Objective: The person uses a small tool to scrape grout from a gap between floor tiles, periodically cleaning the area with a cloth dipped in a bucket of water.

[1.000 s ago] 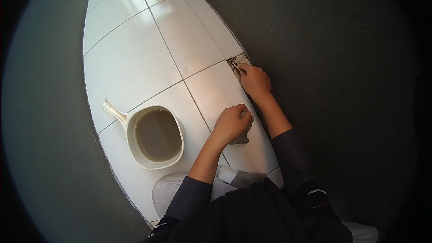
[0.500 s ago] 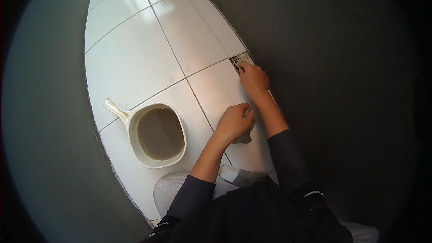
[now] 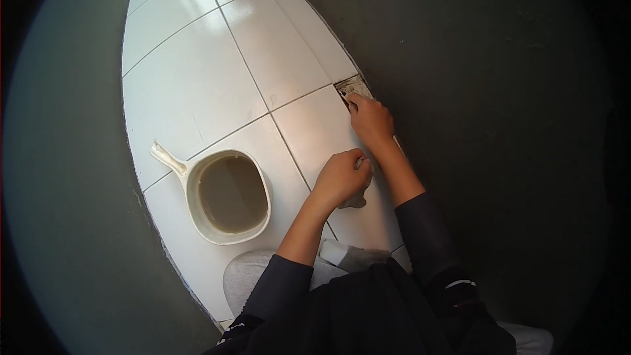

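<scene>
My left hand (image 3: 340,176) is closed around a crumpled grey cloth (image 3: 353,201), whose lower end hangs out below the fingers over the white tiles. Farther ahead, my right hand (image 3: 373,121) has its fingers pinched at the near side of a broken, tile-less patch (image 3: 355,85) on the right edge of the tiled surface. Rough, dirty material shows inside that patch. Whatever the right fingers grip, if anything, is hidden under them. To the left stands a white water dipper (image 3: 195,218) with murky brown-grey water in it, its handle pointing to the far left.
White tiles (image 3: 190,102) with dark joints form a long strip running away from me. Dark grey floor (image 3: 473,125) lies along both sides. My grey-clad knee (image 3: 246,276) rests close to the dipper, and a white-and-grey object (image 3: 351,255) lies by my lap.
My right hand has drawn back very slightly toward me along the broken patch. The left hand, the cloth and the dipper stay practically where they were.
</scene>
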Demonstrator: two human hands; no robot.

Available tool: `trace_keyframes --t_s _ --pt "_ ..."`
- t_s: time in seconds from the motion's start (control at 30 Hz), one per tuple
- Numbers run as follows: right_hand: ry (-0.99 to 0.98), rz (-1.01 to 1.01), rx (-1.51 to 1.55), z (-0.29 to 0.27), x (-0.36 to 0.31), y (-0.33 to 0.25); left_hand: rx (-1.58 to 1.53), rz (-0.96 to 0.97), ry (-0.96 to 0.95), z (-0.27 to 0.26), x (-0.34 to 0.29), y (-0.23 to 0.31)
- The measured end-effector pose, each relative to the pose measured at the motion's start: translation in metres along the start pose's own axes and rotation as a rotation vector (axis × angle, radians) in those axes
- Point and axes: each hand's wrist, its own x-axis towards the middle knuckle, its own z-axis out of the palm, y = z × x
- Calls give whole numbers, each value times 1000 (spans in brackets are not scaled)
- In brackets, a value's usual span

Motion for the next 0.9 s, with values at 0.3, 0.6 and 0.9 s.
trace_keyframes --t_s 0.3,0.6,0.9 --pt "-51 31 52 -7 -19 9 39 -1 8 0 0 -1" --pt "-93 71 21 -15 -41 21 34 -6 2 -1 -1 -1" --pt "-69 33 105 -15 -20 13 71 -5 -32 4 -2 2"
